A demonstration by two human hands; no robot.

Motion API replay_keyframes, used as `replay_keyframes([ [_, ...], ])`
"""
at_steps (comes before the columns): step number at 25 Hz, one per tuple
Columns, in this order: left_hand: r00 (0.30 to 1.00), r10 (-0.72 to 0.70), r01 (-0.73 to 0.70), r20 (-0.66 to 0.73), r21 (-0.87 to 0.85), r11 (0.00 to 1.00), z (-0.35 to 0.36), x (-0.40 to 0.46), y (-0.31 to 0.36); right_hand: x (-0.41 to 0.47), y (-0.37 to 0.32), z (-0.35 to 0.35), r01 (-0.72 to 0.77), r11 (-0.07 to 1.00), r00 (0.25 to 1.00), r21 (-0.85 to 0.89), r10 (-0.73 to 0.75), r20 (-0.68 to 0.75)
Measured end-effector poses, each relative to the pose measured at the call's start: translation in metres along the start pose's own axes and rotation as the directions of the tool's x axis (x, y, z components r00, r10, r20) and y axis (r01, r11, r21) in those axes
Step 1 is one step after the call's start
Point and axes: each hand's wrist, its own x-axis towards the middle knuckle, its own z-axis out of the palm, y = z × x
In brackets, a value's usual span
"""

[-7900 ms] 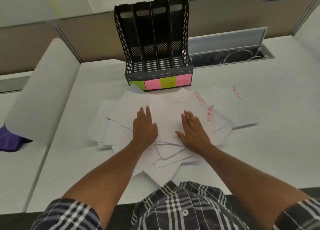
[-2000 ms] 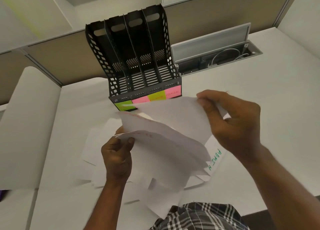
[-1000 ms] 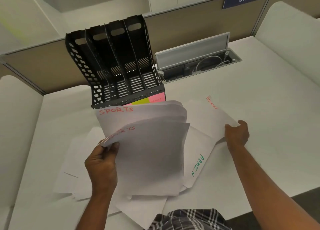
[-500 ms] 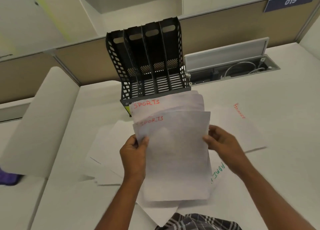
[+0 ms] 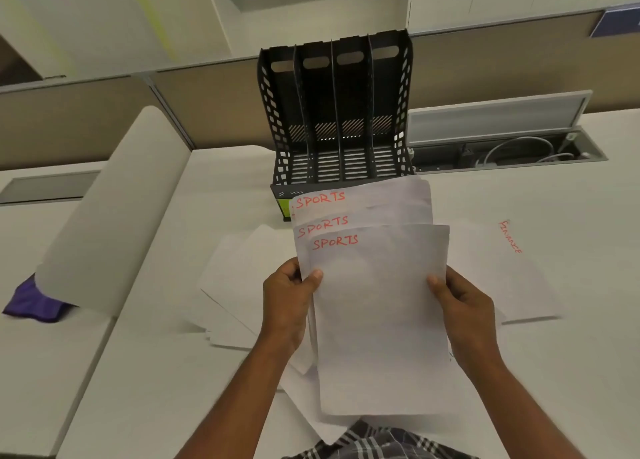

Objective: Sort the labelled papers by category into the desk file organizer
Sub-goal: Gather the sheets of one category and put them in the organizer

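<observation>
I hold a fanned stack of white SPORTS papers (image 5: 377,306) upright above the desk; three red "SPORTS" labels show at their top left. My left hand (image 5: 285,299) grips the stack's left edge and my right hand (image 5: 462,303) grips its right edge. Behind the stack stands the black desk file organizer (image 5: 336,112) with empty slots; the papers hide most of its coloured front labels, only a green one peeks out. A sheet marked FINANCE (image 5: 509,268) lies flat to the right. More loose papers (image 5: 239,285) lie on the desk under and left of my hands.
An open cable tray (image 5: 505,147) with white cables sits right of the organizer. A white rounded partition (image 5: 107,213) rises at the left with a purple cloth (image 5: 31,303) at its foot. A tan divider wall runs along the back.
A third SPORTS sheet now fronts the stack. My right hand, which reached right to the FINANCE sheet a second ago, now holds the stack's right edge. The view has tilted.
</observation>
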Motion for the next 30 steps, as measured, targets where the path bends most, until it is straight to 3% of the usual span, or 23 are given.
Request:
replay_keyframes([
  [3,0.999,-0.012,0.016,0.031,-0.113,0.993,0.0,0.002,0.002,0.002,0.006,-0.002,0.034,0.994,0.998,0.103,-0.028,-0.054],
  [7,0.992,0.124,-0.124,-0.038,0.001,0.992,0.001,0.002,0.0,0.01,0.017,-0.009,0.024,0.988,0.998,0.155,-0.015,-0.059],
  [11,0.972,0.234,-0.234,0.034,0.015,0.972,-0.001,0.0,0.0,0.012,0.019,-0.009,0.003,0.979,1.0,0.206,-0.002,-0.004],
  [17,0.969,0.226,-0.233,0.098,0.078,0.969,0.001,-0.003,-0.002,0.013,0.021,-0.01,-0.086,0.98,0.991,0.177,0.065,0.12],
  [19,0.977,0.189,-0.192,0.097,0.02,0.981,0.005,-0.006,-0.003,0.011,0.019,-0.009,-0.088,0.99,0.987,0.108,0.072,0.142],
  [21,0.976,0.136,-0.124,0.17,-0.083,0.989,0.009,-0.013,0.003,0.013,0.01,-0.006,-0.011,0.998,1.0,0.062,0.009,0.021],
  [23,0.953,0.161,-0.155,0.258,-0.045,0.987,0.013,-0.022,0.009,0.016,-0.008,-0.005,0.127,0.992,0.987,0.023,-0.124,-0.103],
  [27,0.865,0.459,-0.476,0.202,0.045,0.878,0.03,-0.038,0.026,0.015,-0.054,-0.005,0.425,0.905,0.901,0.01,-0.421,-0.104],
  [30,0.784,0.586,-0.6,0.204,0.007,0.8,0.041,-0.041,0.041,0.013,-0.072,-0.003,0.576,0.817,0.812,-0.012,-0.574,-0.101],
])
